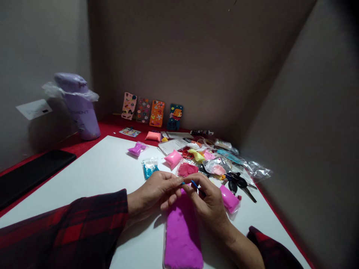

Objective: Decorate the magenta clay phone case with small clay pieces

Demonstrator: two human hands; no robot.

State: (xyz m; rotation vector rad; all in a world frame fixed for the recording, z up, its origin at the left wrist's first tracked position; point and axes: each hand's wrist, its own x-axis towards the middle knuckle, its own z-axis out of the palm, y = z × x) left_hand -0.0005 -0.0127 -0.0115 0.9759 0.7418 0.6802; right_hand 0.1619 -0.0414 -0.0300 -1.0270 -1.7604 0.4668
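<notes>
My left hand (pixel 158 190) and my right hand (pixel 206 200) meet just above the far end of a phone case covered in magenta clay (pixel 182 235), which lies flat on the white board (pixel 92 175). Between the pinched fingertips of both hands runs a thin blue strip of clay (pixel 193 183). Both sleeves are red and black plaid.
Bags of coloured clay (pixel 173 158) lie scattered beyond the hands, with a pink bag (pixel 230 200) beside my right hand and black scissors (pixel 241 184) at the right. Several decorated phone cases (pixel 153 112) lean on the back wall. A purple canister (pixel 80 106) stands at the left, a black slab (pixel 30 172) nearer.
</notes>
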